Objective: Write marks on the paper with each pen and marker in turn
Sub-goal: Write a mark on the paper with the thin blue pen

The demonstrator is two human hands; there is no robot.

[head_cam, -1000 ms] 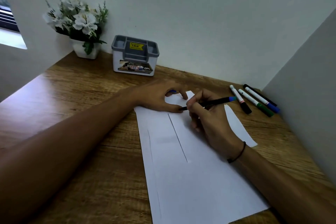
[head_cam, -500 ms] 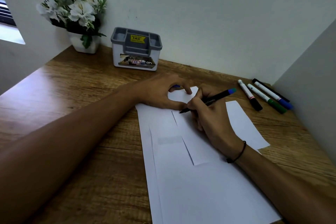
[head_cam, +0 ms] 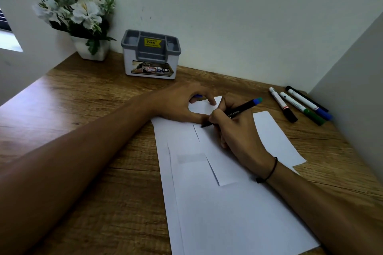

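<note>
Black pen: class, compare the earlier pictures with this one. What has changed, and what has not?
The black pen tilted steeper, its tip still on the paper. The right hand still grips it; the left hand still pins the sheet. The markers lie untouched.

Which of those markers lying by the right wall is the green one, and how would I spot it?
Look at the wooden desk's far right corner, where four markers lie side by side against the grey partition. The green marker is second from the left, between the black-capped marker and the blue-capped marker; only it has a green cap.
</note>
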